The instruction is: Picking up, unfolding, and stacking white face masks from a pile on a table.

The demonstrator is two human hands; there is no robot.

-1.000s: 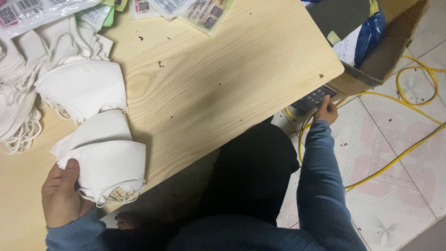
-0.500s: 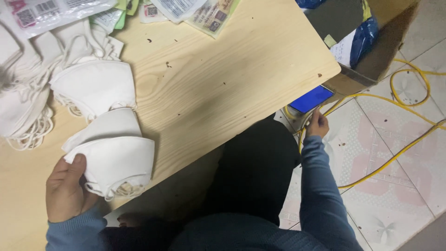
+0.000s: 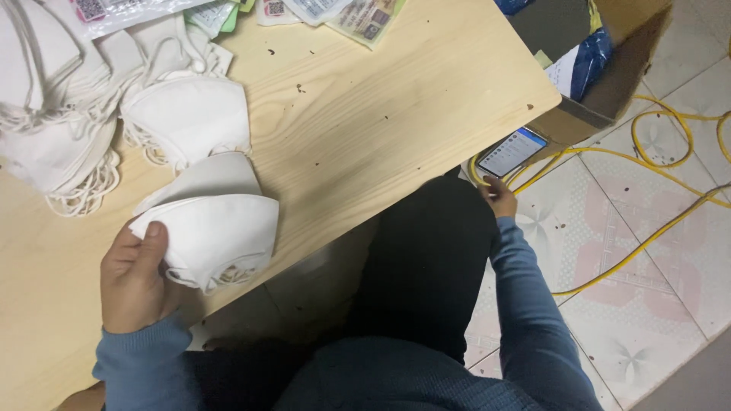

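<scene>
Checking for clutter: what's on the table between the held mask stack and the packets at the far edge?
Head view: only bare wooden table between the mask stack and packets.

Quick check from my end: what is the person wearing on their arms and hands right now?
Both arms are in long blue knit sleeves with ribbed cuffs ending at the wrists. The left hand and right hand are bare: no gloves, and no rings, watch or markings that I can make out.

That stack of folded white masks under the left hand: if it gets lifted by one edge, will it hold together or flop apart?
The stack of folded white fabric masks probably fans apart: its layers already splay at the table's edge. It looks light and soft, pinched by the left hand alone. Loose ear loops dangling below could snag.
</scene>
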